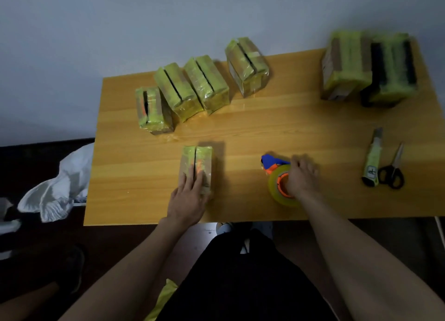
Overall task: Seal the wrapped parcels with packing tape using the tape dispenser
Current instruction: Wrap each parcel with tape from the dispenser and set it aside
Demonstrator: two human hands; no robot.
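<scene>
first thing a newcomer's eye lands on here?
Probably the two hands at the near edge of the wooden table: the left hand pressing flat on a small parcel, the right hand gripping the blue-and-orange tape dispenser. Next, the yellow-green wrapped parcels along the far edge.

— Where does the view sit?
— On the person's head, wide-angle, tilted forward and steeply down at the table [240, 133], which fills the middle of the frame.
— How near?
— Close: both forearms enter from the lower edge, wall across the top, floor at lower left.
</scene>
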